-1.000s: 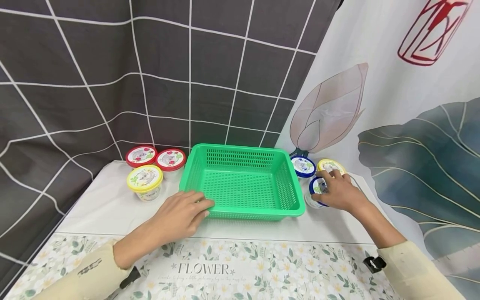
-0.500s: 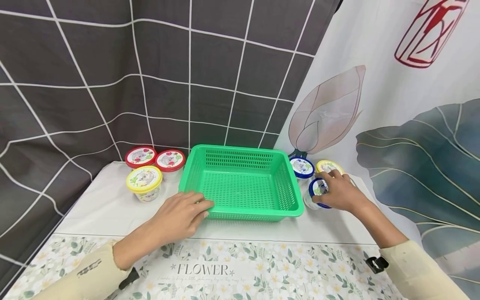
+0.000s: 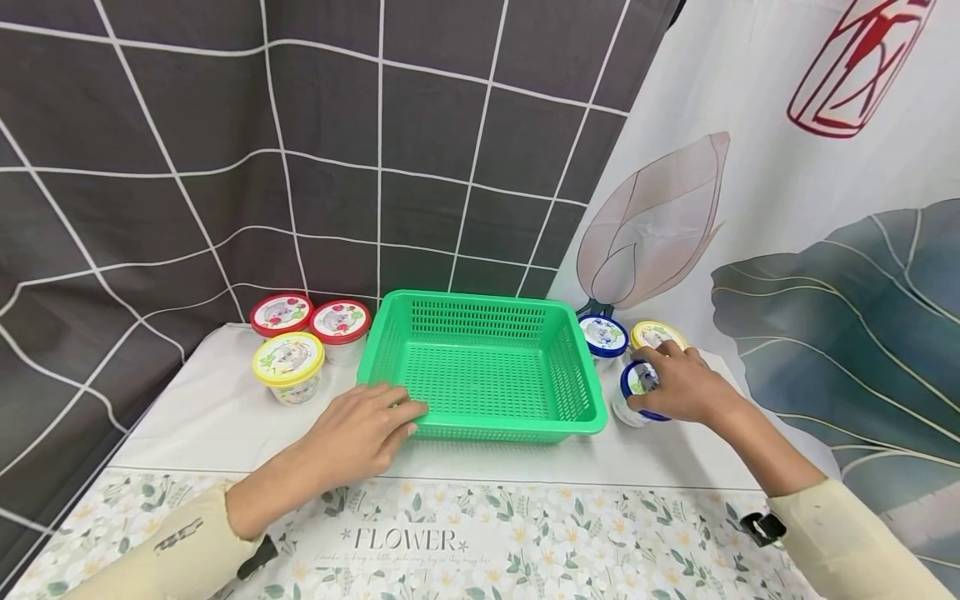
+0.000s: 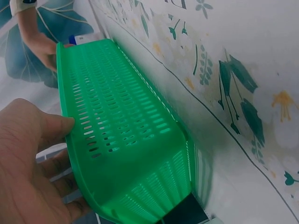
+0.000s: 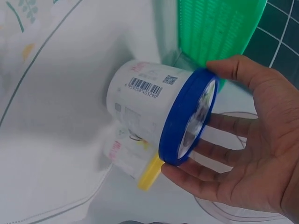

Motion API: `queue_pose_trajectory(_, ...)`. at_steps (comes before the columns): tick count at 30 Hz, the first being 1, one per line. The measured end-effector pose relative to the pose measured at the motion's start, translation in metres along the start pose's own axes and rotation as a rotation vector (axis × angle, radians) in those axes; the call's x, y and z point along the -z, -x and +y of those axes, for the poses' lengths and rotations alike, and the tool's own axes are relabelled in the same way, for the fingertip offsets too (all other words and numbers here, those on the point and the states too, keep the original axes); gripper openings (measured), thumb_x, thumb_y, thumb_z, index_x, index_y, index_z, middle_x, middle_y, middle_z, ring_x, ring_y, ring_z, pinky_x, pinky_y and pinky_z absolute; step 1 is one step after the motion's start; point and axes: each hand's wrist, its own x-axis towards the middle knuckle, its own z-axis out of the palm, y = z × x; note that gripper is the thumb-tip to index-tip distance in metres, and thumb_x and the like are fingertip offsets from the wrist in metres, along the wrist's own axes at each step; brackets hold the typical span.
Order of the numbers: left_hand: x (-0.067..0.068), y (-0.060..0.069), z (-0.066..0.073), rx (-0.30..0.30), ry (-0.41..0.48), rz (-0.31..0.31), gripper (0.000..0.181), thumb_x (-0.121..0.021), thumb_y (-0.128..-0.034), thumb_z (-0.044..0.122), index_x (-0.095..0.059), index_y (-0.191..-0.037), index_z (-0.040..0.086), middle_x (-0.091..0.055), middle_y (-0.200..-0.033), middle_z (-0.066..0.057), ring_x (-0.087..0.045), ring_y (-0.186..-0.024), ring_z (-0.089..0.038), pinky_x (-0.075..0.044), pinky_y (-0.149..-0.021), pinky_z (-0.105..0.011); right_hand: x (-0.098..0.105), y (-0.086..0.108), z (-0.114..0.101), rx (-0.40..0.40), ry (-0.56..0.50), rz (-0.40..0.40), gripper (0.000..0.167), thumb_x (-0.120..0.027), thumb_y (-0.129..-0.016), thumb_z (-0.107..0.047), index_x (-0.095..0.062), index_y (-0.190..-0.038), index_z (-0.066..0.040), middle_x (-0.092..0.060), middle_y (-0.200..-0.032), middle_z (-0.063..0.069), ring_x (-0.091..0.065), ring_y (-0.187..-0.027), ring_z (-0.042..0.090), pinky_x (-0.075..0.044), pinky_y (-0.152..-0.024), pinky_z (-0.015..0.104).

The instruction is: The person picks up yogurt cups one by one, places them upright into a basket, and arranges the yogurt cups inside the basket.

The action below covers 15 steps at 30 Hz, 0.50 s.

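My left hand (image 3: 365,429) holds the near left rim of a green plastic basket (image 3: 487,423), its thumb at the rim's outer side in the left wrist view and the other fingers reaching past the edge. At the right, my right hand (image 3: 682,385) grips a white tub with a blue lid (image 5: 145,95), thumb and fingers spread across the lid's edge. That tub stands on the table, slightly tilted or upright; I cannot tell which. Close behind it are another blue-lidded tub (image 3: 602,335) and a yellow-lidded tub (image 3: 654,333), the latter partly hidden by my right hand.
Left of the basket stand two red-lidded tubs (image 3: 281,314) and a yellow-lidded tub (image 3: 288,358). A dark curtain (image 3: 322,200) with white grid lines hangs behind. Along the front of the white table lies a floral cloth (image 3: 525,533).
My right hand and the blue-lidded tub have shifted slightly right and toward me, away from the other blue-lidded tub. The left hand stays on the basket rim.
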Motion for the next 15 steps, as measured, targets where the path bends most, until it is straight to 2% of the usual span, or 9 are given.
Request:
queue_pose_trajectory(8,0.001,0.0002,0.0007,0.004,0.008,-0.008,0.027,-0.078,-0.1034,0.014,-0.082,-0.13,0.016,-0.078,-0.112,0.001,-0.07,-0.1,-0.018,-0.06,-0.084,-0.038,0.0052,0.0023,-0.0028,0.024,0.016,-0.018,0.088,-0.085,-0.089,-0.049,-0.058,-0.159,-0.003,-0.054,-0.152,0.038,-0.053,-0.13,0.061,-0.062,-0.09,0.076)
queue_pose_trajectory(15,0.0003,-0.0007,0.0009,0.006,0.007,-0.004,0.026,-0.078,-0.1034,0.015,-0.083,-0.129,0.016,-0.078,-0.11,0.001,-0.069,-0.098,-0.018,-0.058,-0.083,-0.037,0.0087,0.0045,-0.0063,0.053,0.029,-0.001,0.088,-0.085,-0.088,-0.05,-0.061,-0.158,-0.003,-0.056,-0.152,0.036,-0.055,-0.131,0.059,-0.061,-0.089,0.075)
